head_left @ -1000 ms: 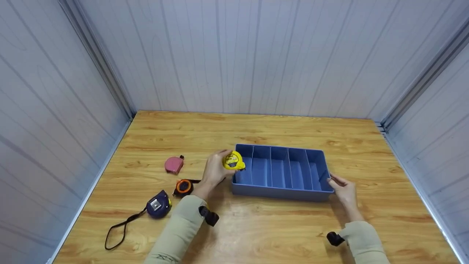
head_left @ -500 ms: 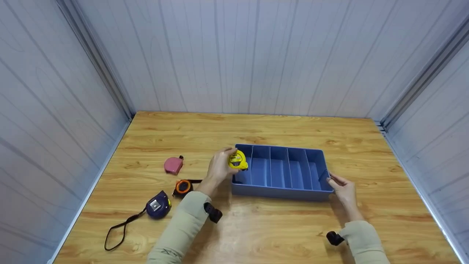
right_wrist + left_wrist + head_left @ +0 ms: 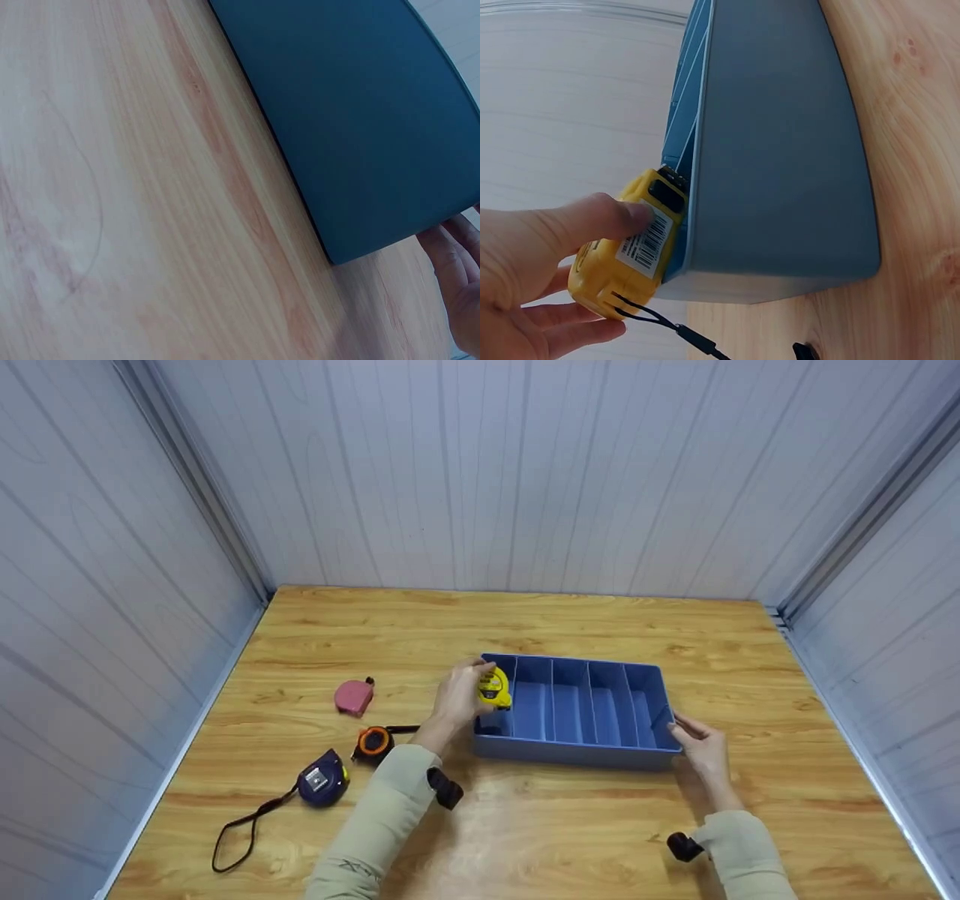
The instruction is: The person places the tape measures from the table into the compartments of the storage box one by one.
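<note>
My left hand (image 3: 455, 695) pinches a yellow tape measure (image 3: 495, 688) at the left end of a blue divided bin (image 3: 577, 754). The tape measure is over the leftmost compartment, just inside the rim. From the left wrist, the thumb presses beside a barcode label on the tape measure (image 3: 600, 277), and a black cord hangs from it. At the opposite end, my right hand (image 3: 706, 751) holds the bin's end wall, thumb inside the rim. Its fingers (image 3: 450, 262) lie against the outside of that wall in the right wrist view.
Left of the bin lie a pink tape measure (image 3: 353, 697), an orange-and-black tape measure (image 3: 373, 744) and a dark blue tape measure (image 3: 322, 780) with a looped strap (image 3: 238, 840). Pale panel walls (image 3: 480, 472) enclose the wooden table (image 3: 540, 840) at the back and sides.
My left hand has carried the yellow tape measure rightward, from the bin's left edge to over the leftmost compartment. The right hand and the bin have stayed put.
</note>
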A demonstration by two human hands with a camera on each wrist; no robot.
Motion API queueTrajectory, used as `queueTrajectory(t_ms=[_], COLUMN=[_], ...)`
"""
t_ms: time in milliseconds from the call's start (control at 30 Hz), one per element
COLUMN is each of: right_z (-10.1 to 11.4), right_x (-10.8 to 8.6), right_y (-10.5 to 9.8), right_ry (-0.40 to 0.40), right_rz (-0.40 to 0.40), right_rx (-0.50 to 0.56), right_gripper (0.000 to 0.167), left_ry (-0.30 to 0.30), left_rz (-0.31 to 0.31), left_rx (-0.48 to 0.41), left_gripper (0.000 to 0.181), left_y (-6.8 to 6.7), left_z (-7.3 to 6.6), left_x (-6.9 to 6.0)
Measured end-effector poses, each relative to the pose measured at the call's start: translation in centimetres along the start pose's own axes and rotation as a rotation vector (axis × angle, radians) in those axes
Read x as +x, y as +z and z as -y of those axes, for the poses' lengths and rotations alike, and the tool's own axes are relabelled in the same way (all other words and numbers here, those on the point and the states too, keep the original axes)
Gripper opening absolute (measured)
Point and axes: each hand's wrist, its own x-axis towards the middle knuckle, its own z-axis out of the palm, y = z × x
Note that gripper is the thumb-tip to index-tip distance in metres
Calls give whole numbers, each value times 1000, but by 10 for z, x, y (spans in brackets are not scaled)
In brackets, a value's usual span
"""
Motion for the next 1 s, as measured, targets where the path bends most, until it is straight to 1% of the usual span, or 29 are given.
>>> queueTrajectory(t_ms=[167,300,500,533,700,800,1000], right_z=[0,-2,-5,-5,-6,-6,-8], right_x=[1,3,4,4,4,4,3], right_y=[0,0,-1,-2,-2,-2,-2], right_ry=[-10,-17,-53,-59,-55,-52,-34], right_rz=[-2,13,33,32,22,13,-8], right_rx=[48,103,92,76,86,73,7], right_gripper=[24,22,25,25,24,26,32], left_ry=[11,35,78,82,76,75,71], left_rz=[12,26,39,39,57,72,110], left_rx=[50,91,103,109,109,99,69], left_gripper=[64,64,64,64,65,65,65], left_y=[0,1,4,4,8,10,13], left_z=[-3,-4,-5,-5,-5,-4,-1], left_x=[3,6,8,9,12,13,15])
